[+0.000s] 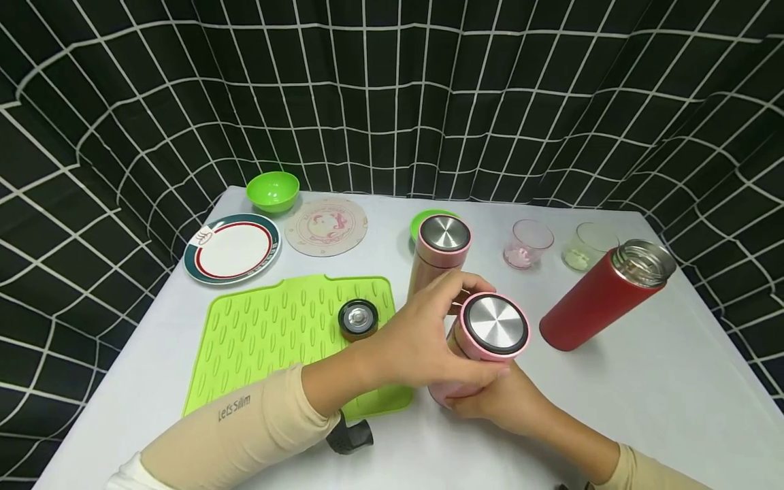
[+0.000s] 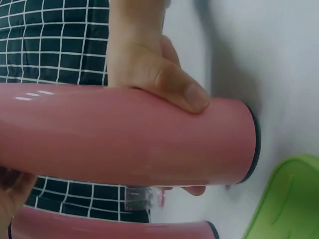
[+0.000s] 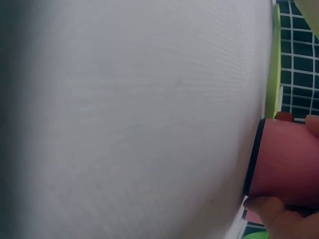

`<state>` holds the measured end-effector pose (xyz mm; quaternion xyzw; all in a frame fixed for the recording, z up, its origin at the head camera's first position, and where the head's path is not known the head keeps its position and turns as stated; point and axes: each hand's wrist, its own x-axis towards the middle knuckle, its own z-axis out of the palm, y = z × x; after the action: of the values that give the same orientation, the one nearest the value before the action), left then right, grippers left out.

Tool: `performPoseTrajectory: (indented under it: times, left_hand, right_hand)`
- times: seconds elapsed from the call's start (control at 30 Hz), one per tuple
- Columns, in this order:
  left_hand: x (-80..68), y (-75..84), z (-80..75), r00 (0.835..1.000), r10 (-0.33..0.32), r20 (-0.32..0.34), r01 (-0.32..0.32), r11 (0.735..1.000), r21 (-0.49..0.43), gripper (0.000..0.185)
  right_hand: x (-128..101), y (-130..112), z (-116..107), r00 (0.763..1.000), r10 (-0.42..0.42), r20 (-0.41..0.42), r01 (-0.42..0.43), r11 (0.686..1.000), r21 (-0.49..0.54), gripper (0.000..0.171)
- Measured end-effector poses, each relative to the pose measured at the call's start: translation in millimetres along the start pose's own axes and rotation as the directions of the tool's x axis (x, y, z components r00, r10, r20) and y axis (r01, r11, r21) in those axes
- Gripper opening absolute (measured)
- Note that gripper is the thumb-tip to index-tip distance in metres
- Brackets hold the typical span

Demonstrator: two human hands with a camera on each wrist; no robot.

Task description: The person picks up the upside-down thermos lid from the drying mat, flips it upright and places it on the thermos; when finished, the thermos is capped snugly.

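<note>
A pink thermos flask (image 1: 495, 325) with a brushed-metal lid top stands between my two hands. My left hand (image 1: 422, 340) grips its upper part, thumb on the near side and fingers round the far side. Lower down, my right hand (image 1: 505, 401) holds the body. In the left wrist view the right thumb (image 2: 174, 87) lies along the pink body (image 2: 124, 134) near its dark base. The right wrist view catches the base end of the flask (image 3: 286, 162) just over the white cloth. Right behind it stands a second pink flask (image 1: 442, 255) with a similar lid.
To the right is an open red flask (image 1: 591, 299). Two small glasses (image 1: 528, 243) stand behind it. A green ribbed mat (image 1: 263, 333) bears a dark round lid (image 1: 358, 318). Farther back are a plate (image 1: 233, 248), a round pink-printed mat (image 1: 327, 228) and a green bowl (image 1: 273, 192).
</note>
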<state>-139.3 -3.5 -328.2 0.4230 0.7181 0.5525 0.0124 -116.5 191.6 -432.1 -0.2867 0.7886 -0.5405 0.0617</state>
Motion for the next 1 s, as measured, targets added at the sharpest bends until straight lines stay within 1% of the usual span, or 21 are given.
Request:
performPoseTrajectory:
  times: [0.1, 0.17, 0.2, 0.27, 0.3, 0.37, 0.4, 0.43, 0.5, 0.57, 0.63, 0.7, 0.73, 0.77, 0.87, 0.93, 1.0]
  left_hand:
    - [-3.7, -1.4, 2.6, 1.000, 0.005, 0.022, -0.004, 1.000, -0.011, 0.090]
    - [-7.0, -1.1, 4.2, 0.999, -0.028, 0.027, 0.028, 0.999, -0.017, 0.100]
    - [-8.1, -1.1, 4.8, 0.999, -0.039, 0.019, 0.040, 0.999, -0.013, 0.100]
    - [-8.4, -1.7, 5.7, 0.999, -0.048, -0.009, 0.047, 0.999, -0.019, 0.092]
    - [-7.9, -2.2, 5.4, 0.999, -0.040, -0.023, 0.039, 0.999, -0.026, 0.087]
    - [-6.3, -3.8, 3.8, 1.000, -0.002, -0.026, 0.001, 0.999, -0.049, 0.082]
    - [-5.5, -4.4, 2.7, 1.000, 0.017, -0.017, -0.018, 0.998, -0.066, 0.084]
    - [-5.4, -4.7, 2.4, 1.000, 0.019, -0.011, -0.020, 0.996, -0.082, 0.089]
    - [-5.3, -4.8, 2.7, 1.000, -0.003, -0.016, 0.001, 0.995, -0.104, 0.094]
    - [-4.4, -5.0, 3.7, 0.999, -0.010, -0.034, 0.006, 0.995, -0.102, 0.089]
    - [-3.5, -5.2, 4.1, 0.999, -0.005, -0.039, 0.001, 0.996, -0.092, 0.080]
    - [-2.0, -5.6, 3.0, 0.999, 0.023, -0.029, -0.026, 0.996, -0.081, 0.077]
    - [-1.6, -5.4, 2.5, 0.999, 0.029, -0.019, -0.031, 0.997, -0.075, 0.080]
    - [-1.5, -5.1, 2.2, 1.000, 0.020, -0.013, -0.021, 0.997, -0.073, 0.083]
    - [0.3, -4.2, 2.0, 1.000, -0.006, -0.018, 0.004, 0.997, -0.078, 0.081]
    - [1.7, -4.4, 0.2, 1.000, -0.016, -0.008, 0.015, 0.994, -0.107, 0.075]
    - [3.2, -4.9, -2.3, 1.000, -0.005, 0.011, 0.006, 0.989, -0.150, 0.069]
  right_hand:
    - [-2, 0, 0, 1.000, -0.002, 0.006, 0.002, 1.000, 0.004, 0.051]
    - [-2, 0, 0, 0.999, -0.028, 0.029, 0.027, 0.999, 0.034, 0.046]
    - [-3, 0, 0, 0.999, -0.022, 0.031, 0.021, 0.999, 0.036, 0.048]
    - [-3, 0, 1, 0.999, -0.019, 0.032, 0.018, 0.999, 0.035, 0.047]
    - [-2, 0, 2, 0.999, -0.010, 0.030, 0.009, 1.000, 0.024, 0.048]
    - [-1, 0, 2, 0.999, 0.016, 0.035, -0.017, 0.999, 0.039, 0.048]
    - [-1, 0, 2, 0.999, 0.027, 0.031, -0.028, 0.999, 0.032, 0.050]
    - [-1, 0, 2, 0.999, 0.020, 0.033, -0.021, 0.999, 0.032, 0.049]
    - [-1, 0, 2, 0.999, 0.022, 0.027, -0.022, 0.999, 0.035, 0.051]
    - [-1, -1, 1, 1.000, 0.013, 0.014, -0.013, 1.000, 0.027, 0.052]
    - [0, -1, 1, 1.000, 0.007, 0.009, -0.007, 1.000, 0.012, 0.051]
    - [1, -3, 0, 1.000, 0.013, 0.005, -0.013, 1.000, -0.004, 0.051]
    - [1, -3, -1, 1.000, 0.010, 0.012, -0.010, 1.000, -0.003, 0.049]
    - [1, -3, -1, 1.000, 0.013, 0.020, -0.013, 1.000, 0.015, 0.048]
    - [0, -3, -1, 1.000, 0.007, -0.003, -0.007, 1.000, -0.008, 0.055]
    - [0, -2, -1, 1.000, -0.006, -0.013, 0.005, 1.000, -0.018, 0.055]
    - [1, 0, -1, 1.000, -0.014, -0.028, 0.013, 0.999, -0.040, 0.056]
